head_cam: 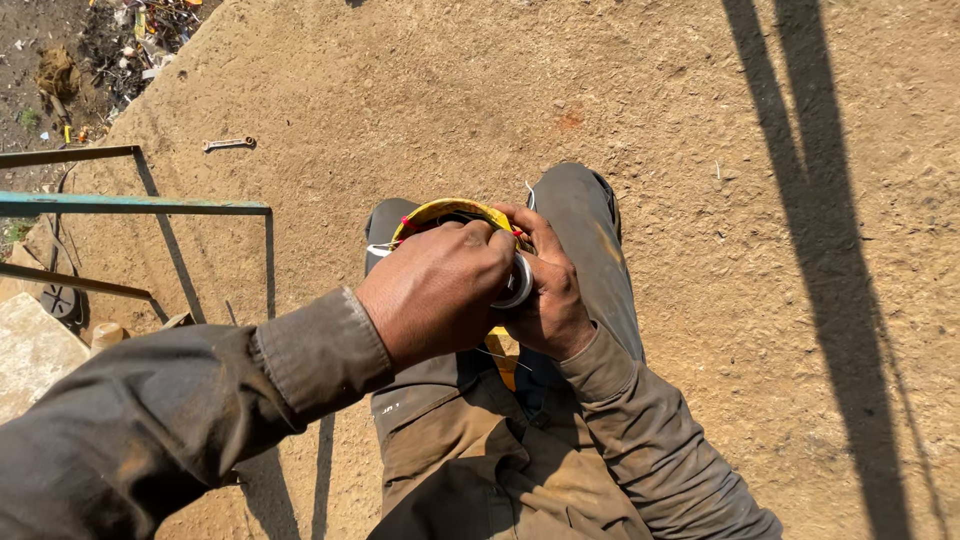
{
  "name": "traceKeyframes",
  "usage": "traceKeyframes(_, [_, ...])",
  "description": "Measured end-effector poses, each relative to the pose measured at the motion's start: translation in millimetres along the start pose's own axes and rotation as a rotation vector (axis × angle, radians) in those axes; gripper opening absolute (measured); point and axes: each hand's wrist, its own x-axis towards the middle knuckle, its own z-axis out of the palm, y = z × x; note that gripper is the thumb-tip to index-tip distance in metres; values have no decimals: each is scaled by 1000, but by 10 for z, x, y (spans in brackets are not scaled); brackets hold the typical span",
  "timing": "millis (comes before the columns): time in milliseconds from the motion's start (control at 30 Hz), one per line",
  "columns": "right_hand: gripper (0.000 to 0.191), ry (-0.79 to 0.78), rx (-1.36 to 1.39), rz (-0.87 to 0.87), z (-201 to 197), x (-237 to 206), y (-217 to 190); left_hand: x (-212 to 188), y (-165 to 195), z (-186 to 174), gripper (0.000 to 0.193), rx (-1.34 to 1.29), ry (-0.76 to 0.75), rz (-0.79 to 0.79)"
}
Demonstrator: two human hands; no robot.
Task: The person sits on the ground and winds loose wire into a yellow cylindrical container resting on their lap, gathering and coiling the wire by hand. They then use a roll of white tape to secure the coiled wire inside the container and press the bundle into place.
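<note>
Sunlit bare earth [560, 90] forms the working surface beneath us. Our left hand [435, 290] is curled over the top of a yellow coil [445, 208], fingers closed down on its near side. Our right hand [550, 290] wraps the coil's right edge, with a round silver part [518, 283] pressed between both hands. The coil sits at waist height above our knees, with small red ties on its rim. Both sleeves are dusty brown, matching the work trousers [590, 240] below. Farther out, a green metal railing [140, 205] stands at left. A wrench [230, 144] lies on the ground beyond it, and scattered debris [130, 40] fills the upper-left corner.
</note>
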Motion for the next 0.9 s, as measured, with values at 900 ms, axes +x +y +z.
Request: traceKeyframes(900, [41,34,243,88,65,-28,1,-65,-150,99,43,-241,223,120])
